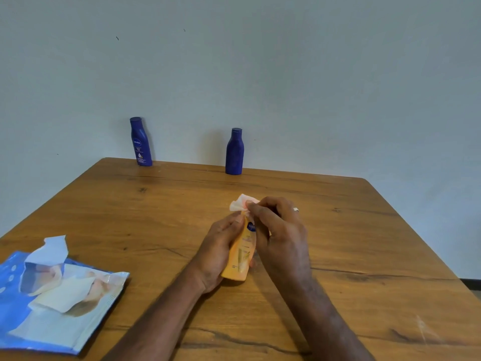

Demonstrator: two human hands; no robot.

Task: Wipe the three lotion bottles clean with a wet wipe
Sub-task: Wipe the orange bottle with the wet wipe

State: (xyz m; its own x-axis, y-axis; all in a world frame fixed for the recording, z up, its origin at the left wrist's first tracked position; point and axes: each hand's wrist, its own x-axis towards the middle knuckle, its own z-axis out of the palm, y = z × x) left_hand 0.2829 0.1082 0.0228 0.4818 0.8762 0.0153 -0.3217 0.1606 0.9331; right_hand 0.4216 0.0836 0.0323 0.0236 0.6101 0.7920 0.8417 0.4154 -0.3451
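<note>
A yellow lotion bottle leans over the middle of the wooden table, its base low and its top pointing away from me. My left hand grips its body from the left. My right hand pinches a white wet wipe against the bottle's top, which the wipe and fingers hide. Two dark blue lotion bottles stand upright at the table's far edge by the wall: a labelled one on the left and a plain one nearer the middle.
A blue wet wipe pack lies flat at the near left of the table with its flap peeled open. A pale wall rises right behind the far edge.
</note>
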